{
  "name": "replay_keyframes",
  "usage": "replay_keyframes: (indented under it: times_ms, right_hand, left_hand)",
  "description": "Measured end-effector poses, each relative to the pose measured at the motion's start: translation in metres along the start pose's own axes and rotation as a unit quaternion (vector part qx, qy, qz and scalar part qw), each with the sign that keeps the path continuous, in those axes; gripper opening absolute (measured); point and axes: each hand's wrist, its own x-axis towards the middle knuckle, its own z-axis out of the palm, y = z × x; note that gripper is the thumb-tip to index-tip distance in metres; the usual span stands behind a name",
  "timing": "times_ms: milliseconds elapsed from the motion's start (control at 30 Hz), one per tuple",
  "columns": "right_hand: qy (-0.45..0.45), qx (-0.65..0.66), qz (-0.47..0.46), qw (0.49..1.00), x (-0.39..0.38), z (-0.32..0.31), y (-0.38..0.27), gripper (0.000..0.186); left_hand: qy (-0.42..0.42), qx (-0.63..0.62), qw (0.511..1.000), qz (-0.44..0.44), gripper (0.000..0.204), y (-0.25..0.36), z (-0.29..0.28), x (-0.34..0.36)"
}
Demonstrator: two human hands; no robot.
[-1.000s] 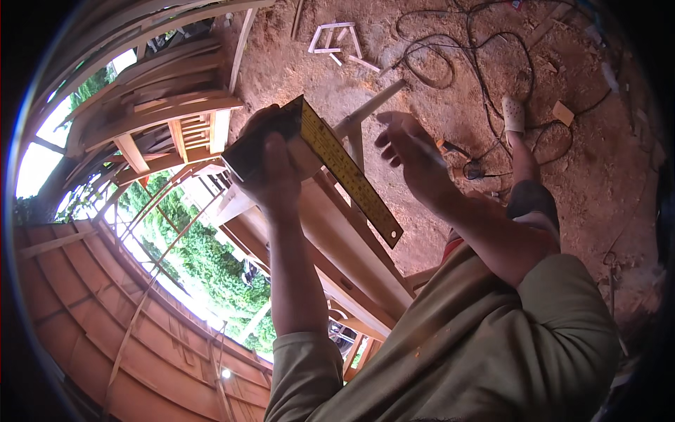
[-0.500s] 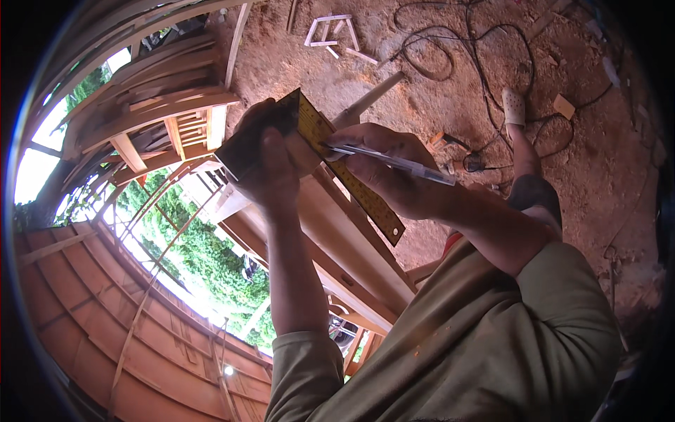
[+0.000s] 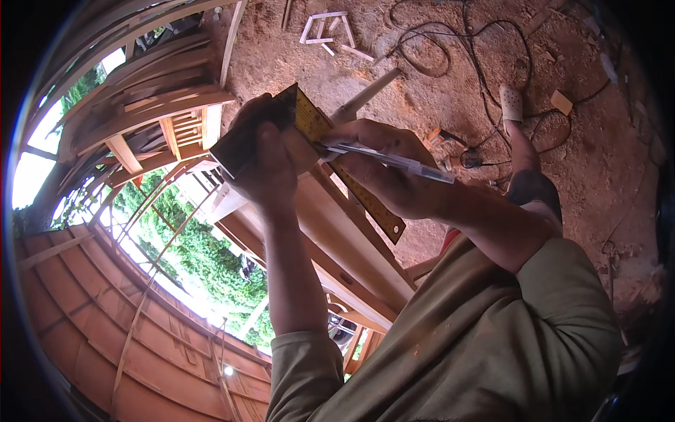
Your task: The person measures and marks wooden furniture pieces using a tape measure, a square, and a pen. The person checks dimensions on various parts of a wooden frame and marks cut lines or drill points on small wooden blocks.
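My left hand (image 3: 271,169) is closed around the dark, wide end of a carpenter's square (image 3: 373,209), at the upper end of a wooden beam (image 3: 334,221). The square's yellow, marked blade runs down along the beam toward my body. In my right hand (image 3: 383,169) is a clear pen (image 3: 422,170), pinched between thumb and fingers, its tip close to the blade's edge near my left hand. My fingers hide part of the blade and the exact spot where the tip rests.
Black cables (image 3: 485,91) loop over the dusty floor beside an orange-and-black power tool (image 3: 441,136). Several small wood strips (image 3: 327,15) lie farther off. A foot in a white clog (image 3: 511,104) stands at right. Stacked planks (image 3: 155,95) fill the upper left.
The view has shifted slightly, so floor things sit a little farther left. Both hands, the square and the pen keep nearly the same places on the beam.
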Motion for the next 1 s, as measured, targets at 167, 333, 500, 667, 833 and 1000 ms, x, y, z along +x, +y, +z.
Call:
replay_keyframes:
  times_ms: [167, 333, 500, 667, 833, 1000]
  right_hand:
    - [-0.001, -0.018, -0.021, 1.0, 0.004, 0.001, 0.0, 0.029]
    - [-0.01, -0.024, 0.003, 1.0, 0.007, 0.001, -0.004, 0.026]
    - [-0.016, -0.062, 0.011, 0.998, 0.011, 0.001, -0.013, 0.02]
    - [-0.024, -0.099, -0.04, 0.994, 0.008, 0.0, -0.006, 0.014]
    - [0.028, -0.096, -0.072, 0.992, 0.022, 0.011, -0.002, 0.013]
    - [0.022, -0.094, -0.034, 0.995, 0.032, 0.009, -0.009, 0.012]
  left_hand:
    - [-0.005, -0.023, 0.999, -0.029, 0.034, 0.001, -0.001, -0.001]
    - [-0.014, -0.017, 1.0, -0.02, 0.039, 0.005, -0.001, 0.0]
    - [0.002, -0.022, 1.0, -0.02, 0.04, 0.008, 0.002, -0.001]
    - [0.001, -0.019, 0.999, -0.026, 0.041, 0.009, 0.002, -0.002]
    - [0.016, -0.05, 0.998, -0.037, 0.048, 0.006, 0.003, -0.004]
    - [-0.011, -0.056, 0.997, -0.044, 0.047, 0.002, 0.0, -0.002]
